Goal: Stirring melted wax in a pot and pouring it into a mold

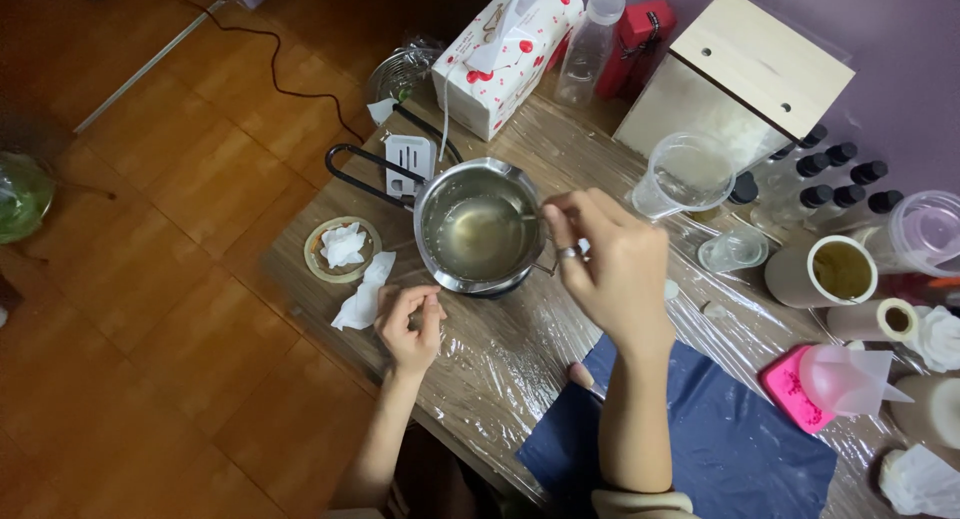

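A small steel pot [478, 182] with a black wire handle sits on a plastic-wrapped wooden table [520, 359], holding pale cloudy liquid [478, 237]. My right hand [610, 264] hovers over the pot's right rim, fingers pinched on a thin stirring stick that reaches into the liquid. A ring shows on one finger. My left hand [410, 324] rests on the table just in front of the pot, fingers loosely curled, holding nothing that I can see.
Crumpled tissue [345, 247] lies on a round coaster left of the pot. Behind stand a tissue box [505, 54], clear bottle [588, 44], measuring cup [685, 174], wooden box [740, 74] and dark-capped bottles [825, 179]. Right: cups, pink mould [790, 389], dark blue sheet [700, 439].
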